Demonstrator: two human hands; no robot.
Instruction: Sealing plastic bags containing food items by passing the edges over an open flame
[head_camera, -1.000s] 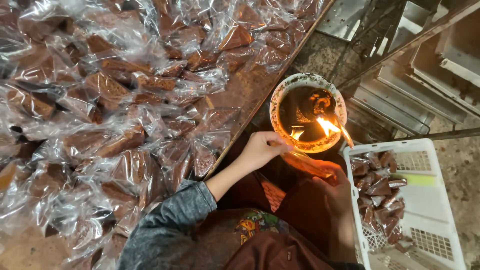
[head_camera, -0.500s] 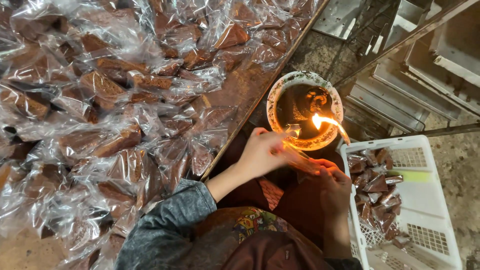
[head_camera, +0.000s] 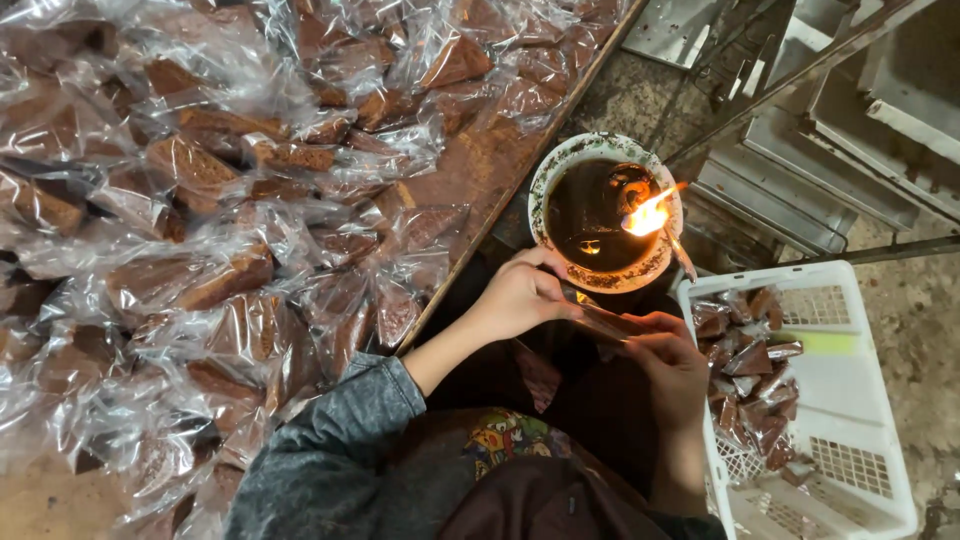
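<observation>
- Our left hand (head_camera: 520, 295) pinches one end of a small clear packet (head_camera: 600, 320) with a brown piece inside, fingers closed on the plastic.
- Our right hand (head_camera: 672, 365) grips the packet's other end from below, thumb and fingers pressed onto it, so the packet lies stretched between both hands.
- We hold the packet just beside the near rim of a round white bowl (head_camera: 560, 165) filled with dark liquid.
- A flame (head_camera: 648, 213) burns at the bowl's right side, close above our hands.
- To our right stands a white plastic basket (head_camera: 850, 400) with several wrapped brown pieces (head_camera: 745, 355) lying in its left part.
- To our left a wide board (head_camera: 480, 185) is covered with many more clear bags of brown cake (head_camera: 200, 170), heaped loosely and overlapping.
- Our grey sleeve (head_camera: 330, 450) covers the left forearm.
</observation>
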